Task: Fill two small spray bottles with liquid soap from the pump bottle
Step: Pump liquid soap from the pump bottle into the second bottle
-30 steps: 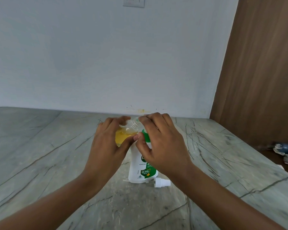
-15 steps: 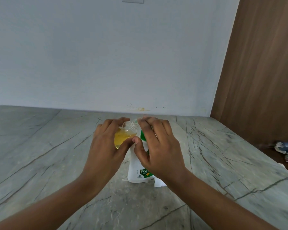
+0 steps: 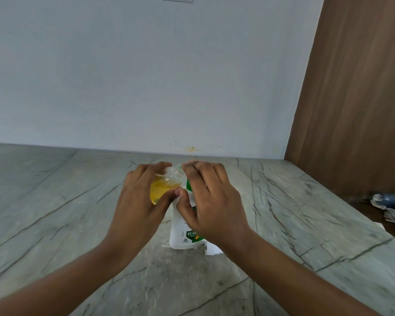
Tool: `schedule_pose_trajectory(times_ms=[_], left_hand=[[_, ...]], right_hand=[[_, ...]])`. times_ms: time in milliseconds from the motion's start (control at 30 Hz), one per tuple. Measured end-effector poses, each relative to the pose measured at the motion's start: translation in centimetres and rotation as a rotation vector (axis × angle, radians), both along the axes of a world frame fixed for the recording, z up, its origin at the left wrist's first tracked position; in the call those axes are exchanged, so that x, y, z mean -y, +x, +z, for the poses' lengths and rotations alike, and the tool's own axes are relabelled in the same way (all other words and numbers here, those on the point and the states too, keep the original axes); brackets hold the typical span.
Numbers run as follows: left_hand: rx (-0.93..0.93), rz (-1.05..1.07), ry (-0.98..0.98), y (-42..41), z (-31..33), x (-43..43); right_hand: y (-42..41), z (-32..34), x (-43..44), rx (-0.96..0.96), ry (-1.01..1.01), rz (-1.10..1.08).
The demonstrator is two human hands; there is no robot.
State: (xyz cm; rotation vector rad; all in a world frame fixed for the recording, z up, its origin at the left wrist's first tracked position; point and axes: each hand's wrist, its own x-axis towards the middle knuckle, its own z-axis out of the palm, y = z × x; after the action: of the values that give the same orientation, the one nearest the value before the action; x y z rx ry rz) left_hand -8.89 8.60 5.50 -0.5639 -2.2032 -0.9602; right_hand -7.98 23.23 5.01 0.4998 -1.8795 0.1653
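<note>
My left hand [image 3: 136, 201] grips a small clear spray bottle [image 3: 163, 187] without its cap, tilted with its open neck pointing right. Yellow liquid soap fills its lower part. The white pump bottle [image 3: 183, 234] with a green label stands upright on the marble table [image 3: 55, 213], just right of the small bottle. My right hand [image 3: 211, 201] covers its green top, fingers curled over the pump head and thumb against its side. The nozzle and the small bottle's mouth meet under my fingers, mostly hidden. A white spray cap [image 3: 212, 249] lies by the pump bottle's base, partly behind my right wrist.
A white wall runs along the back of the table, with a yellow smear [image 3: 189, 147] near its foot. A brown wooden panel [image 3: 363, 99] rises at the right. Crumpled cloth and a blue object [image 3: 392, 205] lie beyond the table's right edge.
My right hand has sunk a little over the pump head, and its wrist now hides more of the white cap. My left hand keeps the small bottle in the same place.
</note>
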Motion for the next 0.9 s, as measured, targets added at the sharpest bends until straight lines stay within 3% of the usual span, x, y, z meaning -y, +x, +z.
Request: schedule_pose_trajectory(times_ms=[900], left_hand=[[-0.019,-0.010,-0.004,-0.1,0.3,0.1]], right_hand=[[-0.2,-0.3,0.2,-0.004,-0.034,0.018]])
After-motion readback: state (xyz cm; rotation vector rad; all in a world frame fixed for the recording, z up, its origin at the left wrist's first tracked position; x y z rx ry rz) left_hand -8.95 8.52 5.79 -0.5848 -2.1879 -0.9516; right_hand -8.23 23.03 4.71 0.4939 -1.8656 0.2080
